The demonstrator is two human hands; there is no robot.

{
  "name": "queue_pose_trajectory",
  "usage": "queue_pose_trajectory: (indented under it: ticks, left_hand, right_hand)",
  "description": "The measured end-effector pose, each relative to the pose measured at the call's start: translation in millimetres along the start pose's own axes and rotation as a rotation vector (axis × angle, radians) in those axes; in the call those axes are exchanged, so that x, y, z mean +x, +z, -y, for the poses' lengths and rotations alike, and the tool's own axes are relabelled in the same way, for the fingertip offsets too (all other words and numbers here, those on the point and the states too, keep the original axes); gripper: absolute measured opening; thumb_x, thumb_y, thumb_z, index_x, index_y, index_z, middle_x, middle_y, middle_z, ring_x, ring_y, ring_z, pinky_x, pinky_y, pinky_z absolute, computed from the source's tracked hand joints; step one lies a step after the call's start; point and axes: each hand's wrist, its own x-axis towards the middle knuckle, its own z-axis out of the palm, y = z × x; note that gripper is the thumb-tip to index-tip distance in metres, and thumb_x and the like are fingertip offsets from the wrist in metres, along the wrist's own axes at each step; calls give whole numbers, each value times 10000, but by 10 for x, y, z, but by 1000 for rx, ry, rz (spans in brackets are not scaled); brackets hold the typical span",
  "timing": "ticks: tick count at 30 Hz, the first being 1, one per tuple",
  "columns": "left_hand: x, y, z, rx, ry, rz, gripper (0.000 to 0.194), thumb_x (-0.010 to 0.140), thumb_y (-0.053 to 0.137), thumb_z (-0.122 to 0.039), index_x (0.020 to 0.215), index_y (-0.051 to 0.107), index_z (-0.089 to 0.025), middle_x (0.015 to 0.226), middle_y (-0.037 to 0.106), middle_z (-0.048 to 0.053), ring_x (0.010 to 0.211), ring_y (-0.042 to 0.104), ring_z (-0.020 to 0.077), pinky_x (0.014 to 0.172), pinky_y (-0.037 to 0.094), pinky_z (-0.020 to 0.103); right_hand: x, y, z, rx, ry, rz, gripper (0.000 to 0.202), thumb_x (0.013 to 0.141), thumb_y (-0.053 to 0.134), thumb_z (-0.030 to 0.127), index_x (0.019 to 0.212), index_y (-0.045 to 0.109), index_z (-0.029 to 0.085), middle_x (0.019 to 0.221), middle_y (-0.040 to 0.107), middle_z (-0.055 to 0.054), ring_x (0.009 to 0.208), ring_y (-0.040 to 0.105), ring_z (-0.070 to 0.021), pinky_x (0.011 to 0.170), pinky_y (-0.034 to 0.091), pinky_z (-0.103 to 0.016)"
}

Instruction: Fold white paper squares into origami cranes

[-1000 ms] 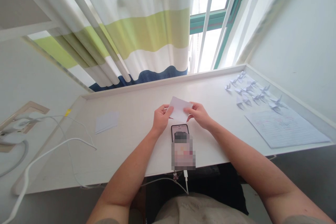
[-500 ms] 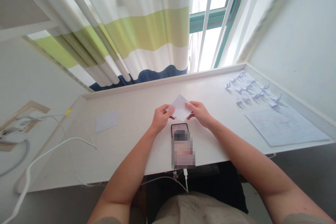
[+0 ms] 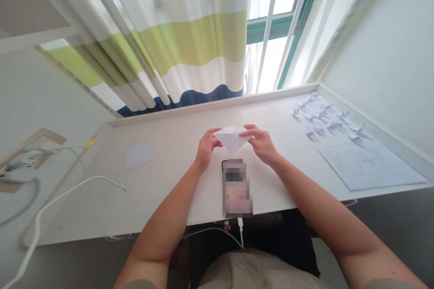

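Note:
Between my two hands is a white sheet of origami paper (image 3: pixel 233 139), held above the desk with a corner pointing down toward me. My left hand (image 3: pixel 206 148) pinches its left corner. On the right side, my right hand (image 3: pixel 260 143) grips the paper, thumb or finger lying across its near face and other fingers behind it. Just below the paper a phone (image 3: pixel 237 189) lies on the desk, its screen blurred out. Several folded paper cranes (image 3: pixel 325 115) stand at the right rear of the desk.
Loose white paper squares (image 3: pixel 139 156) lie on the desk (image 3: pixel 176 144) at left. Written sheets (image 3: pixel 366 167) lie at right, near the front edge. A white cable (image 3: pixel 68 194) runs from the wall socket (image 3: pixel 25 162) at left; another cable (image 3: pixel 240 230) plugs into the phone.
The paper has turned from an upright diamond to a wider, flatter shape with its upper part tilted or folded. My fingers have shifted along its side corners.

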Motion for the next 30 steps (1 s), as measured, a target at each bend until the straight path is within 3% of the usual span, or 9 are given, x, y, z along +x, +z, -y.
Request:
queue_pose_trajectory:
  ticks: [2, 6, 9, 12, 15, 18, 21, 24, 30]
  left_hand:
    - [-32, 28, -48, -142, -29, 91, 458, 866, 684, -398, 1285, 658, -214, 1089, 777, 65, 933, 724, 218, 833, 574, 360]
    - [-86, 63, -119, -216, -10, 99, 621, 877, 764, -467, 1431, 570, -264, 1025, 786, 26, 930, 753, 205, 903, 581, 371]
    - [-92, 74, -114, -160, -7, 55, 591, 826, 859, -471, 1318, 641, -229, 961, 786, 27, 870, 746, 187, 867, 595, 351]
    - [-79, 86, -83, -85, -1, -8, 556, 756, 923, -439, 1198, 682, -203, 913, 787, 29, 816, 732, 177, 789, 608, 329]
    - [-69, 96, -57, 4, 24, -30, 552, 737, 932, -413, 1186, 693, -198, 939, 799, 47, 808, 736, 184, 731, 602, 317]
    - [-70, 102, -37, 49, 87, -32, 476, 747, 925, -405, 1123, 723, -195, 972, 807, 57, 852, 747, 190, 758, 590, 313]
    - [-72, 103, -13, 41, 111, -33, 436, 745, 933, -407, 1078, 743, -199, 959, 808, 48, 880, 746, 185, 788, 578, 307]
    - [-64, 101, 18, -1, 81, -32, 477, 729, 948, -421, 1101, 736, -212, 977, 814, 46, 893, 746, 185, 816, 583, 320]
    - [-45, 103, 56, -53, 45, -7, 647, 752, 936, -417, 1297, 629, -252, 1147, 798, 76, 1050, 753, 221, 913, 591, 363]
  right_hand:
    - [-6, 7, 33, 40, 28, 37, 127, 825, 875, 430, 874, 878, 314, 1192, 743, -56, 1119, 669, -266, 961, 557, -445]
    - [-19, 12, 73, 97, 69, 75, 148, 829, 872, 450, 890, 882, 316, 1234, 782, -56, 1135, 692, -273, 1002, 553, -477]
    - [-24, 13, 74, 96, 83, 108, 118, 837, 850, 415, 884, 875, 310, 1334, 771, -50, 1225, 678, -286, 1093, 510, -509]
    - [-23, 11, 92, 167, 130, 117, 116, 785, 838, 309, 899, 853, 297, 1385, 754, -44, 1246, 673, -290, 1077, 525, -498]
    - [-16, -5, 150, 282, 203, 87, 313, 723, 815, 246, 1030, 803, 310, 1303, 782, -40, 1110, 709, -261, 990, 575, -472]
    - [-15, -11, 204, 317, 268, 93, 345, 766, 816, 346, 1104, 767, 295, 1100, 807, -40, 946, 718, -230, 914, 607, -458]
    - [-26, 21, 202, 238, 280, 126, 347, 781, 883, 453, 1038, 782, 243, 961, 798, -47, 872, 717, -213, 877, 609, -435]
    - [-38, 70, 160, 200, 261, 138, 410, 725, 951, 495, 990, 795, 223, 945, 800, -54, 856, 722, -204, 853, 602, -411]
    - [-34, 94, 92, 219, 225, 74, 433, 681, 981, 522, 938, 794, 227, 916, 787, -37, 833, 704, -189, 800, 587, -378]
